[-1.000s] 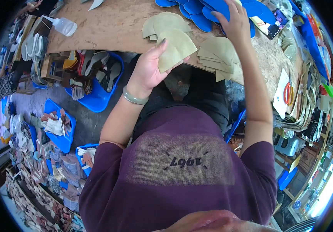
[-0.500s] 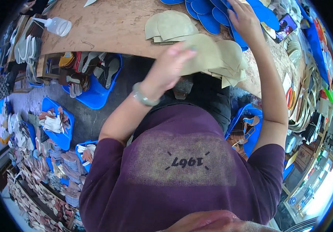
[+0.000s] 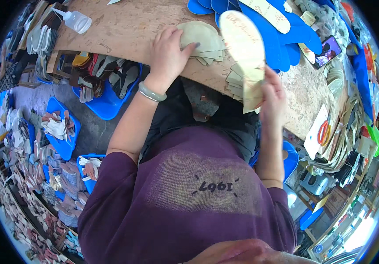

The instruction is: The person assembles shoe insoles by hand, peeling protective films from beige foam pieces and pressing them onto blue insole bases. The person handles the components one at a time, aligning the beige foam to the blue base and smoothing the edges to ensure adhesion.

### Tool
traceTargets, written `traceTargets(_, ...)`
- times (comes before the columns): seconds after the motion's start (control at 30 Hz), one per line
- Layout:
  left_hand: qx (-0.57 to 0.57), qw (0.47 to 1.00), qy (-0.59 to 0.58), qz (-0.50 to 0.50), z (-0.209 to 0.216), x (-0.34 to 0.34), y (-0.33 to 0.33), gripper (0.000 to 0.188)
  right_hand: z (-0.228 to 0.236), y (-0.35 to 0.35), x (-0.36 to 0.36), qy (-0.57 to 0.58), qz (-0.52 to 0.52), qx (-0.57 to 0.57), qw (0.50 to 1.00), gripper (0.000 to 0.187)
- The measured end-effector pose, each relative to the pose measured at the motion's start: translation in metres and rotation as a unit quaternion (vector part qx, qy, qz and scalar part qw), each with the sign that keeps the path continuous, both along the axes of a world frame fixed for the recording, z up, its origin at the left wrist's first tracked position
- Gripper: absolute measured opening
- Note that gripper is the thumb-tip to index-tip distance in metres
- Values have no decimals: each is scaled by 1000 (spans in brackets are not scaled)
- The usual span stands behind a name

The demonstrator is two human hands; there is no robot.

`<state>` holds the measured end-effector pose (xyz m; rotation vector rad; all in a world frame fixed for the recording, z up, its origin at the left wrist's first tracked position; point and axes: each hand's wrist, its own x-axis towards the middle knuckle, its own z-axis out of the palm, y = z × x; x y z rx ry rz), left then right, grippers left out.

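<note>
The right hand [image 3: 272, 94], right of centre, gripped a long beige insole [image 3: 245, 48] by its lower end; the piece stood raised toward the upper middle of the frame, flat, thin, rounded at the toe, with faint print on its pale face. The left hand [image 3: 168, 55], upper centre, lay with fingers spread and pressed on a stack of tan rounded cut pieces [image 3: 202, 38] on the worn brown worktable [image 3: 123, 26]. Blue sole-shaped sheets [image 3: 259, 22] fanned out along the top edge. A clear plastic squeeze bottle [image 3: 76, 20] lay at upper left.
</note>
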<state>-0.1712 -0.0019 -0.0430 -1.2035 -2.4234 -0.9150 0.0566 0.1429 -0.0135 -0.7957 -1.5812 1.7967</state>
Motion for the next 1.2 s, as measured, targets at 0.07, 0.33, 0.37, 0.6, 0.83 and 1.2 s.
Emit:
traceTargets(0.07,25,999,-29,8,0,4,2,41,-3,-11,-4,13,24,-39,999,45)
traceTargets(0.33,57,998,13,-23,5,11,7,43,4,-6,12,27,6,0,1000,51)
traceTargets(0.37,45,998,29,-21,5,12,6,42,5,-6,12,50,-5,-21,998,56)
traceTargets(0.6,147,979,-100,-100,1,7,6,29,11,-14,15,48,29,28,998,72)
traceTargets(0.83,380,521,-722,-249,31,25,6,41,20,-34,20,54,28,91,994,73)
traceTargets(1.2,362,421,-763,-331,45,51,22,51,-3,-60,11,-84,14,318,944,64)
